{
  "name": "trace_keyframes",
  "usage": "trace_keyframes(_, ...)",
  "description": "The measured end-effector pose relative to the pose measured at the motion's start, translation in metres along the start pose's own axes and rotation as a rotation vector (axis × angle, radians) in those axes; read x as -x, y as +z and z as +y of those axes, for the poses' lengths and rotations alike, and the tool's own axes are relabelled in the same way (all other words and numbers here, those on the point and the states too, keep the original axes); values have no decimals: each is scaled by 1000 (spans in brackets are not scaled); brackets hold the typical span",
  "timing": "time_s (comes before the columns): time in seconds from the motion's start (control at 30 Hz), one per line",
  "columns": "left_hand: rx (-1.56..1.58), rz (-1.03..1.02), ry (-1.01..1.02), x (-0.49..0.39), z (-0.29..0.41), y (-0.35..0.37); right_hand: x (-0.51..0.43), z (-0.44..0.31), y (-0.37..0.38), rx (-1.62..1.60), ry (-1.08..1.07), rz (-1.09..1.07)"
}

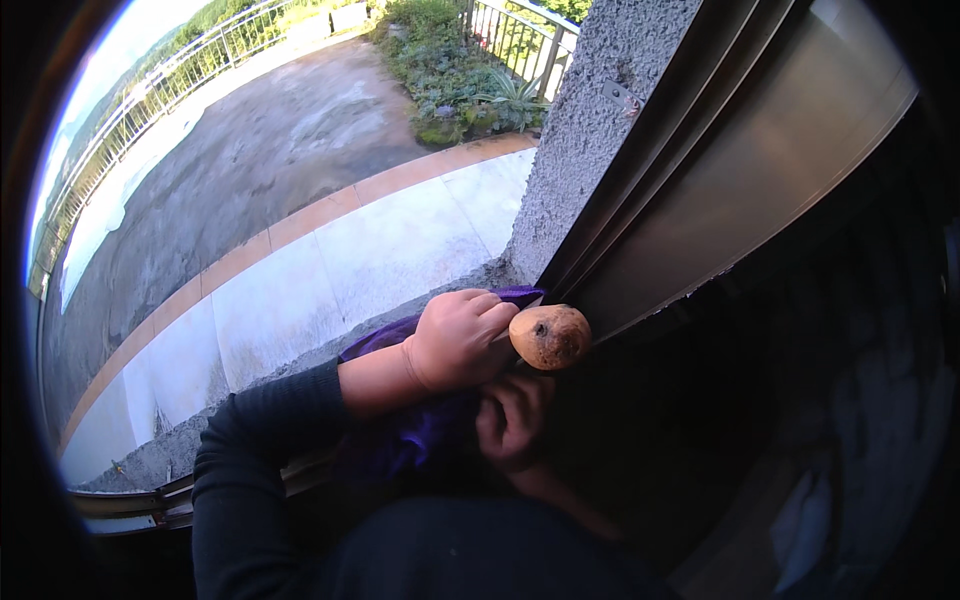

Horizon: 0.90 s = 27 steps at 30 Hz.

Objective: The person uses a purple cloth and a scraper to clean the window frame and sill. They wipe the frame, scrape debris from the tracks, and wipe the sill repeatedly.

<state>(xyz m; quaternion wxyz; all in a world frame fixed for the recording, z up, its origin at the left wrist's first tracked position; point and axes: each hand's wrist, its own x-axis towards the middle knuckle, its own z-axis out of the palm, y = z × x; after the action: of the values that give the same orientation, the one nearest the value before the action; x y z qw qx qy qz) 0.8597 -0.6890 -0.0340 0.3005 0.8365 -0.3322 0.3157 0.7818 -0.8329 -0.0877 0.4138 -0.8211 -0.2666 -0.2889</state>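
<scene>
My left hand (465, 337) reaches in from the lower left with its fingers closed. Purple cloth (517, 294) bunches out past its knuckles and hangs below the wrist. Right beside the fingertips is a rounded tan-brown knob (551, 337) with dark marks, which looks like the butt of a wooden handle. What joins it below is hidden. My right hand (516, 420) lies in shadow just under the knob, fingers curled. Whether it grips anything is too dark to tell. Both hands are close to the lower end of a metal frame (660, 120).
A rough cement pillar (592, 142) and sill border the opening. A broad panel (772, 142) stands to the right. Below left runs a metal track (112, 506). Outside are pale tiles (390, 232), a concrete terrace (285, 142), plants (450, 82) and a railing (229, 45).
</scene>
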Motion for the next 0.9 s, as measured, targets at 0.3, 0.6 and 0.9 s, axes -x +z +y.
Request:
trace_keyframes(0.3, 128, -326, -227, -2, -8, 2, 7, 8, -1, -63, -41, 7)
trace_keyframes(0.6, 129, 128, -68, -43, 7, -20, 7, 7, 6, -6, 1, 56)
trace_keyframes(0.9, 63, 597, 182, -109, 38, -74, 7, -16, -10, -312, 99, -20)
